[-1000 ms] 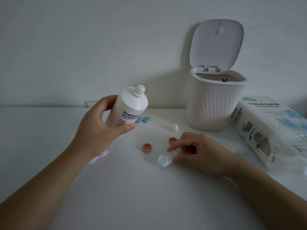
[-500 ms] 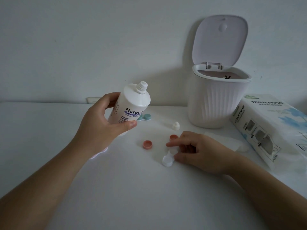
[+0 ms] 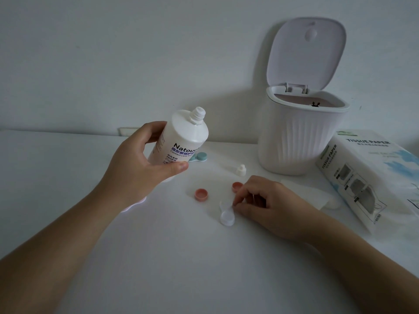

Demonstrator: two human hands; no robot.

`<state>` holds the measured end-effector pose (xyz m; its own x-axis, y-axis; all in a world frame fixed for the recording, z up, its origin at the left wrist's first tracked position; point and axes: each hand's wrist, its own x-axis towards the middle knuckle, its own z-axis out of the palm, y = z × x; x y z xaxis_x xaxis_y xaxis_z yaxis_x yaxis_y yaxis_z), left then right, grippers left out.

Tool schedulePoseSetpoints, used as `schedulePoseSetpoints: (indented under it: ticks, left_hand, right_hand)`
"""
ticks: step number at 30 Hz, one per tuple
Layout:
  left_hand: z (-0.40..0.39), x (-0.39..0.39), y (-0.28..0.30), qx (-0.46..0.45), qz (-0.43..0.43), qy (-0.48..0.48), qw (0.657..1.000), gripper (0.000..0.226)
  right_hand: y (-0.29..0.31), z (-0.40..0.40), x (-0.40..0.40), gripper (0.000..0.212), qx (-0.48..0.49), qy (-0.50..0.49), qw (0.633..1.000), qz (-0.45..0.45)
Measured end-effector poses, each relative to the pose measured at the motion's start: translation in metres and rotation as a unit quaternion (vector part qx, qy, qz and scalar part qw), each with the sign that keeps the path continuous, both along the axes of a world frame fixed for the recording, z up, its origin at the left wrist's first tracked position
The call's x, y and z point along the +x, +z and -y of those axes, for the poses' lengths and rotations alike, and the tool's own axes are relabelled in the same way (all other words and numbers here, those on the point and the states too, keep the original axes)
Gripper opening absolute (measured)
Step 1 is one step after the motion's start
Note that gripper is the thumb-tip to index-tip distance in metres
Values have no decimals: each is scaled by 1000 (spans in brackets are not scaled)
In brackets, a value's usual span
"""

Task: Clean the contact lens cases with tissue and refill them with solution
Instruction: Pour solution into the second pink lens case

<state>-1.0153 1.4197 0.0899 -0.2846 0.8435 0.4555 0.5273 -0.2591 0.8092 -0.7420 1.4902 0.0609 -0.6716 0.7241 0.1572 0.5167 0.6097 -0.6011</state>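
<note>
The left hand (image 3: pixel 136 168) is gripping the uncapped solution bottle (image 3: pixel 181 139), tilted, above the tabletop (image 3: pixel 56 177). At its 4 o'clock two pink caps (image 3: pixel 201 194) are lying on a tissue (image 3: pixel 306 193). The right hand (image 3: pixel 267 207) is pinching the clear lens case (image 3: pixel 226 213). At 1 o'clock an open bin (image 3: pixel 294 141) is standing.
</note>
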Motion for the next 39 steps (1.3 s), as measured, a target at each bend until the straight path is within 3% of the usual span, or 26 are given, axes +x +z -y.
schedulePoseSetpoints:
  ticks: [14, 23, 30, 39]
  left_hand:
    - [-3, -6, -4, 21, -47, -10, 999, 63]
    - [-6, -12, -10, 27, -92, -19, 995, 65]
    - [-3, -15, -7, 32, -171, -22, 985, 69]
    - [-5, -19, -8, 27, -316, 1, 948, 80]
  right_hand:
    - [2, 10, -9, 41, 35, 33, 998, 48]
    - [0, 9, -9, 37, 22, 12, 1000, -17]
    - [9, 6, 0, 15, -17, -27, 996, -84]
    - [17, 10, 3, 17, -16, -59, 991, -122]
